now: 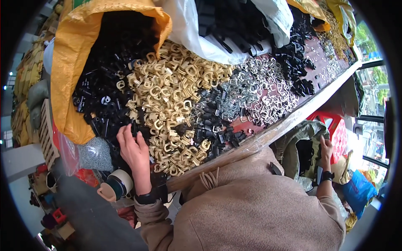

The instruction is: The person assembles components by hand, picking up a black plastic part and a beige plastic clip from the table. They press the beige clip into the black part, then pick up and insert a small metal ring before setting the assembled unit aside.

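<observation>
Your left hand (133,147) lies palm down on the table (268,134), fingers spread loosely over the black plastic parts (104,104) at the seam where they meet the heap of tan clips (171,100). Whether a part is pinched under the fingertips cannot be told from this view. Your right hand (325,149) is down below the table edge, resting on the rim of a grey-green sack (299,144); its grip on the cloth looks loose, but the fingers are partly hidden.

Risks to note:

- The tan clips are piled right up to the near edge of the table. A sweep of the left wrist would likely push some over the edge.
- The black parts spill from a tilted yellow sack (69,75). Digging at the foot of that slope could bring more sliding down onto the tan clips and mix the two kinds.
- The metal clips (259,90) lie just beside the black parts further right, where the kinds already overlap.
- The roll of tape (119,184) sits near your left wrist at the table's corner and could be knocked off.
</observation>
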`<move>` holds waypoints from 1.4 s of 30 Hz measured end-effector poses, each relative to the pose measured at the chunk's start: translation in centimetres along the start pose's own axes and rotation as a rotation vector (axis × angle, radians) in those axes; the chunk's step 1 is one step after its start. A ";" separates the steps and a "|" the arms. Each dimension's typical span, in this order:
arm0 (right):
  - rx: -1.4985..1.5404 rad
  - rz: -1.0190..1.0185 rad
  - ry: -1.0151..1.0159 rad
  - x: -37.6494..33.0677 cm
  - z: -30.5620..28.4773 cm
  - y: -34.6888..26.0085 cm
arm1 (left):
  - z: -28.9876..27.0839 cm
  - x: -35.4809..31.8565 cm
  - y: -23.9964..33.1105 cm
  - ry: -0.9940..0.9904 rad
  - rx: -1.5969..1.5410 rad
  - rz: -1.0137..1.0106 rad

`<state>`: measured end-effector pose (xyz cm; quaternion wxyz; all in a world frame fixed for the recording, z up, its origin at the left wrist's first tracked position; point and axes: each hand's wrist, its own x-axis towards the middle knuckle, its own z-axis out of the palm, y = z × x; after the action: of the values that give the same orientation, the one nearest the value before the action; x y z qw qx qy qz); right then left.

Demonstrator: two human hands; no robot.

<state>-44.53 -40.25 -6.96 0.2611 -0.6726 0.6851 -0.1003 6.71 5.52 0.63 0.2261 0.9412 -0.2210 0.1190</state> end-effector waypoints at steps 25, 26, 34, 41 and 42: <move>-0.150 -1.667 -0.439 -15.3 15.9 -32.3 | -1.0 -2.7 0.9 -0.275 -1.183 -0.466; -0.179 -1.666 -0.448 -15.3 15.9 -32.3 | -0.9 -2.7 1.1 -0.328 -1.232 -0.479; -0.163 -1.704 -0.407 -15.0 16.6 -31.8 | -0.8 -1.8 4.3 -0.561 -1.547 -0.658; -0.230 -1.661 -0.412 -15.0 16.7 -31.8 | 0.2 -2.7 4.9 -0.758 -1.625 -0.606; -0.250 -1.639 -0.434 -15.0 16.8 -31.8 | 0.2 -2.8 5.1 -0.790 -1.640 -0.579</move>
<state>-9.21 -24.41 -2.19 0.1556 -0.9836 -0.0765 -0.0503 1.91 2.35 1.48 0.7450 0.4799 -0.0543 -0.4601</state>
